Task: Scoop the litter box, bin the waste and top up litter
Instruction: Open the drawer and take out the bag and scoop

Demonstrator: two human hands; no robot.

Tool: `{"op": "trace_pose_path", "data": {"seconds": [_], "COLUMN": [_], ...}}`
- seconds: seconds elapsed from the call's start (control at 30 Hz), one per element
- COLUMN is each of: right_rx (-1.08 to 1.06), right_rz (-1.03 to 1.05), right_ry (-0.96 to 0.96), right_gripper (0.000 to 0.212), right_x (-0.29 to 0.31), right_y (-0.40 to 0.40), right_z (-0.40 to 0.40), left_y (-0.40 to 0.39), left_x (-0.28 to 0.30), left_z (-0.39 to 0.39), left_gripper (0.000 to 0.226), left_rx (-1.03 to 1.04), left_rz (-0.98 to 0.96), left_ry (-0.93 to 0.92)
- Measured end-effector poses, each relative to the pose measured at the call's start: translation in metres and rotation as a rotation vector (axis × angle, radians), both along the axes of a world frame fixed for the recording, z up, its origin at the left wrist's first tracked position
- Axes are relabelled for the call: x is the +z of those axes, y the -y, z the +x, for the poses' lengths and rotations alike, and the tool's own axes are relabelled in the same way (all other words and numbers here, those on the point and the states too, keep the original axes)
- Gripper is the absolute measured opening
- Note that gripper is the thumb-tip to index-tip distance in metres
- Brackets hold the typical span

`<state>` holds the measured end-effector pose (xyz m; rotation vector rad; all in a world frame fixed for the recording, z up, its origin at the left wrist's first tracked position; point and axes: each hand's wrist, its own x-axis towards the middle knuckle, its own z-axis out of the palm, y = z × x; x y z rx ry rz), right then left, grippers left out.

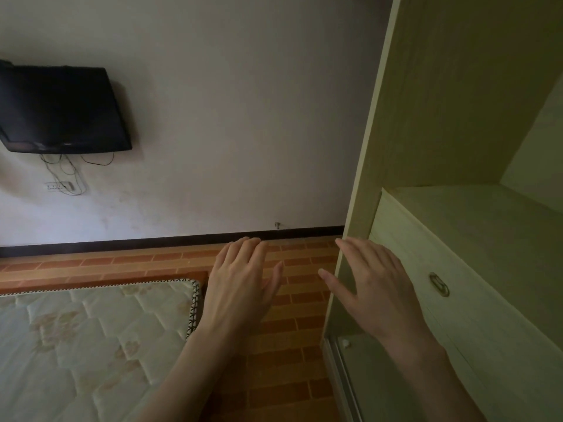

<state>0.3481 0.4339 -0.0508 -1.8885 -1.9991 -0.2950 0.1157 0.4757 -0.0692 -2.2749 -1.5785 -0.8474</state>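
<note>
Low in the middle of the view, both hands are reaching forward with backs up and fingers straight and loosely spread, each grip holding nothing. The left hand (243,281) is hovering over the orange brick-patterned floor (292,354), just beside the corner of a bare quilted mattress (91,336) that is lying at lower left. The right hand (374,290) is showing in front of the edge of a pale wooden wardrobe (426,117); whether its fingers are touching the wood cannot be told. Just right of that hand, a drawer front (475,324) is carrying a round metal ring pull (439,284), and an open shelf is sitting above it. A dark skirting board (152,241) is running along the foot of a white wall. Up on that wall at left, a black television (61,111) is hanging tilted, with thin cables (70,175) dangling to a socket (59,186). No litter box, scoop or bin is appearing anywhere in view.
</note>
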Motion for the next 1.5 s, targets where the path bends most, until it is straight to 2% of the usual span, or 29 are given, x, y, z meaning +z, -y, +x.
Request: {"op": "trace_pose_path", "data": {"seconds": [0.4,0.53,0.77,0.9,1.0,1.3,1.5], "right_rx": [-0.237,-0.341,-0.525,-0.649,-0.731,-0.889,-1.008], "right_rz": [-0.004,-0.004,-0.024,-0.042,-0.051,-0.047,0.007], "right_ry": [-0.113,-0.079,-0.041,-0.057,-0.068,-0.121,-0.128], "right_gripper": [0.076,0.073,0.071,0.079,0.075,0.069,0.064], "right_x": [-0.029,-0.038,-0.048,-0.058,-0.063,-0.096,-0.114], "right_y": [-0.13,-0.152,-0.165,-0.163,-0.163,-0.17,-0.163], "right_z": [-0.032,-0.028,0.002,0.034,0.057,0.105,0.111], "left_y": [-0.174,-0.214,-0.262,-0.285,-0.298,-0.309,-0.315], "left_x": [-0.012,-0.017,-0.036,-0.055,-0.068,-0.092,-0.112], "left_z": [-0.011,0.004,0.053,0.096,0.134,0.219,0.253], "left_gripper": [0.057,0.05,0.05,0.047,0.047,0.051,0.049], "left_rx": [-0.261,-0.364,-0.555,-0.647,-0.717,-0.917,-1.022], "left_rz": [-0.023,-0.026,-0.049,-0.053,-0.078,-0.062,-0.139], "left_ry": [0.03,0.019,0.027,0.074,0.091,0.041,-0.007]}}
